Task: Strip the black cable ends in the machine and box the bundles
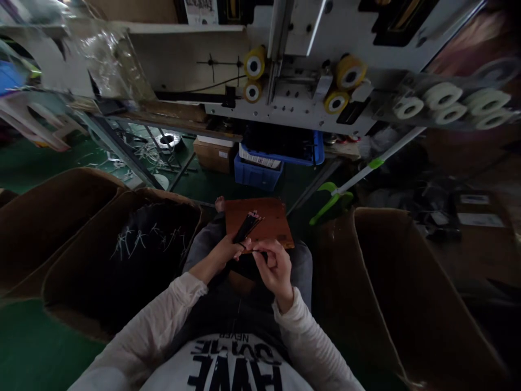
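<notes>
A bundle of thin black wires (245, 228) with pinkish ends points up and to the right over a reddish-brown board (268, 217) on my lap. My left hand (228, 251) is wrapped round the lower part of the bundle. Just to its right, my right hand (273, 264) pinches a thin dark strand that runs from beside my left hand. The bundle's lower end is hidden behind my hands.
A cardboard box (61, 282) with black items and white ties stands at the left, another box (366, 260) at the right. Ahead are a machine with yellow rollers (254, 66), a blue crate (257, 175), and a pole with a green foot (331, 198).
</notes>
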Demonstrator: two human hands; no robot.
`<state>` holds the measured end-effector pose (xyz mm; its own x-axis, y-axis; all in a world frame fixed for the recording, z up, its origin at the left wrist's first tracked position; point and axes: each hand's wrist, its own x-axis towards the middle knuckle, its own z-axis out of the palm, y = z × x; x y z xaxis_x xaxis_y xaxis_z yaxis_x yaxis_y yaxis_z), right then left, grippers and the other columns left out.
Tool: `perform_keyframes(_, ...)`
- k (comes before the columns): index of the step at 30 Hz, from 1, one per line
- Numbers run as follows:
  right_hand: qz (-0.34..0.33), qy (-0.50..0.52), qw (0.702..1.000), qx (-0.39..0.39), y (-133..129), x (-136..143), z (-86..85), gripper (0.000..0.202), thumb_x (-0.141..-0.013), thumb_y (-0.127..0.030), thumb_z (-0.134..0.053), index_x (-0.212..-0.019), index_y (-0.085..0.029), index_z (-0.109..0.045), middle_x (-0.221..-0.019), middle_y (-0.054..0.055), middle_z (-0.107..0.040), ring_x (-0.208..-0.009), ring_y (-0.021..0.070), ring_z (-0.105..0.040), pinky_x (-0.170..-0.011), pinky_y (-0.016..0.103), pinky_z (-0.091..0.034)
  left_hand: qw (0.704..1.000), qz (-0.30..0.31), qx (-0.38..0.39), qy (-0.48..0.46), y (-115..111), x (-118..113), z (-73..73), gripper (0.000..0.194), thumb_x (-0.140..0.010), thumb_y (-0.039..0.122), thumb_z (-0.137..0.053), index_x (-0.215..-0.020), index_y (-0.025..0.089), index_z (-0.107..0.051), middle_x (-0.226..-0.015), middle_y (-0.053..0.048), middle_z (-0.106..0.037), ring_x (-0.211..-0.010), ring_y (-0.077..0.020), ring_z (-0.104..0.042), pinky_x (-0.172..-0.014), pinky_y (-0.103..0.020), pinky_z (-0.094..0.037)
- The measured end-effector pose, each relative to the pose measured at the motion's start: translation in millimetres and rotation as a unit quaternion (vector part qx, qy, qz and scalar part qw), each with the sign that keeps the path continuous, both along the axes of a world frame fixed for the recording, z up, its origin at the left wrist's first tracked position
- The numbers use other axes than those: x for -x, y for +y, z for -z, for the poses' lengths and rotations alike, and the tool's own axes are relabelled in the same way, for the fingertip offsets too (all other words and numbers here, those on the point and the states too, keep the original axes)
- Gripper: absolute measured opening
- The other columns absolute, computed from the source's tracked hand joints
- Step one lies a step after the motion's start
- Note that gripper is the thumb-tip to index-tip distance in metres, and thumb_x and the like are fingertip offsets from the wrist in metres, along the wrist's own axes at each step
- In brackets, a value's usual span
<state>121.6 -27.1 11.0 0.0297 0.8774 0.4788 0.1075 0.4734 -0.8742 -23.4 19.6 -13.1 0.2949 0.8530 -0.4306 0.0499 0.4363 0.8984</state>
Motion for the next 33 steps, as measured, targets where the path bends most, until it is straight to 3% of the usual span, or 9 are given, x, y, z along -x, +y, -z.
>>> perform_keyframes(5, -0.027, 0.172, 0.982, 0.067, -3.6, 9.4, -0.7, 0.027, -0.083, -0.017, -0.056, -0.108, -0.025, -0.048, -0.087, 0.001, -0.058, -0.080, 0.0154, -0.063, -0.075, 0.033, -0.052, 0.984, -0.004, 0.053, -0.169, 0.2, 23.5, -10.1, 0.040, -0.051, 0.019, -0.073, -0.087, 0.013, -0.054, -0.063, 0.006, -0.048, -0.040, -0.0013, -0.031, -0.044, -0.019, -0.032)
perform_keyframes(10, -0.037, 0.248, 0.961, 0.113, 2.8, 9.1, -5.5, 0.024, -0.082, -0.020, -0.059, -0.104, -0.026, -0.050, -0.083, 0.000, -0.057, -0.076, 0.0142, -0.062, -0.069, 0.030, -0.053, 0.976, 0.025, 0.074, -0.205, -1.3, 33.7, -14.6, 0.039, -0.062, 0.039, -0.072, -0.085, 0.011, -0.056, -0.053, 0.007, -0.037, -0.041, -0.0024, -0.028, -0.044, -0.019, -0.030)
perform_keyframes(15, -0.162, 0.284, 0.933, 0.148, 1.8, 8.8, -20.3, 0.021, -0.080, -0.018, -0.062, -0.099, -0.024, -0.054, -0.081, 0.001, -0.058, -0.070, 0.0132, -0.061, -0.058, 0.026, -0.052, 0.987, 0.069, 0.039, -0.142, 8.4, 36.3, -23.8, 0.038, -0.073, 0.045, -0.064, -0.067, 0.013, -0.046, -0.056, 0.004, -0.041, -0.047, -0.0054, -0.040, -0.047, -0.019, -0.033)
perform_keyframes(18, -0.267, 0.314, 0.893, 0.178, 1.2, 3.8, -34.9, 0.021, -0.077, -0.020, -0.065, -0.094, -0.024, -0.055, -0.076, 0.000, -0.056, -0.058, 0.0108, -0.058, -0.043, 0.019, -0.047, 0.982, 0.117, 0.020, -0.147, 17.0, 43.1, -31.9, 0.039, -0.076, 0.050, -0.060, -0.070, 0.014, -0.046, -0.058, 0.002, -0.047, -0.054, -0.0106, -0.050, -0.054, -0.023, -0.040)
perform_keyframes(21, -0.362, 0.343, 0.847, 0.181, -1.5, -11.0, -51.5, 0.021, -0.074, -0.023, -0.067, -0.091, -0.024, -0.055, -0.072, -0.002, -0.054, -0.046, 0.0078, -0.054, -0.031, 0.014, -0.037, 0.989, 0.108, -0.021, -0.098, 25.6, 50.9, -37.5, 0.040, -0.080, 0.050, -0.055, -0.067, 0.013, -0.047, -0.058, 0.000, -0.050, -0.056, -0.0119, -0.054, -0.057, -0.024, -0.042)
perform_keyframes(25, -0.438, 0.395, 0.805, 0.071, -4.1, -45.6, -73.6, 0.025, -0.070, -0.022, -0.070, -0.090, -0.029, -0.056, -0.056, -0.008, -0.047, -0.029, 0.0029, -0.040, -0.025, 0.012, -0.031, 0.992, 0.068, -0.058, -0.084, 28.5, 57.1, -47.3, 0.038, -0.082, 0.047, -0.054, -0.065, 0.015, -0.044, -0.050, 0.005, -0.040, -0.043, -0.0063, -0.042, -0.049, -0.020, -0.038)
perform_keyframes(28, -0.358, 0.402, 0.843, 0.010, -0.1, -61.8, -89.0, 0.028, -0.067, -0.025, -0.071, -0.090, -0.033, -0.056, -0.049, -0.010, -0.042, -0.025, 0.0022, -0.032, -0.023, 0.013, -0.025, 0.990, 0.044, -0.044, -0.130, 20.3, 55.5, -61.0, 0.034, -0.080, 0.045, -0.057, -0.071, 0.015, -0.046, -0.049, 0.008, -0.036, -0.039, -0.0048, -0.036, -0.045, -0.019, -0.037)
perform_keyframes(31, -0.219, 0.288, 0.924, 0.124, 7.9, -49.3, -98.8, 0.026, -0.071, -0.026, -0.069, -0.094, -0.029, -0.055, -0.064, -0.003, -0.051, -0.038, 0.0067, -0.048, -0.027, 0.015, -0.030, 0.982, 0.032, -0.012, -0.184, 7.8, 48.1, -73.9, 0.034, -0.077, 0.046, -0.060, -0.074, 0.015, -0.048, -0.055, 0.003, -0.049, -0.048, -0.0106, -0.053, -0.049, -0.022, -0.044)
perform_keyframes(33, -0.191, 0.204, 0.944, 0.176, 15.7, -28.0, -99.9, 0.026, -0.074, -0.026, -0.068, -0.097, -0.026, -0.055, -0.075, 0.000, -0.055, -0.054, 0.0108, -0.058, -0.036, 0.018, -0.042, 0.979, 0.015, 0.014, -0.202, 0.0, 41.4, -78.3, 0.035, -0.075, 0.047, -0.063, -0.075, 0.015, -0.049, -0.064, -0.002, -0.059, -0.056, -0.0153, -0.061, -0.052, -0.025, -0.049)
